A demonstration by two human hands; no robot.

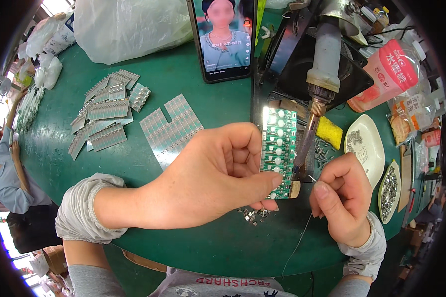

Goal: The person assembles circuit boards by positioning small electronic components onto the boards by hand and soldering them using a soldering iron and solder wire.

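My left hand [208,173] grips a green circuit board panel [279,148] and holds it upright, thumb on its lower face. A row of white round parts and small metal parts runs down the panel. Just to its right a soldering iron [324,59] points downward, its dark tip by the panel's lower right edge; whether they touch I cannot tell. My right hand [344,198] pinches a thin solder wire [298,241], whose short end points at the tip and whose long end trails down. Below the panel lies a small heap of metal pieces [254,215].
On the green table [183,250] lie populated boards [106,106] and flat board panels [169,126]. A phone [226,72] stands at the back beside a plastic bag [134,29]. Rightward are a yellow sponge [329,132], a white dish [374,161], a leaf-shaped dish [382,203] and a pink-labelled bottle [389,72].
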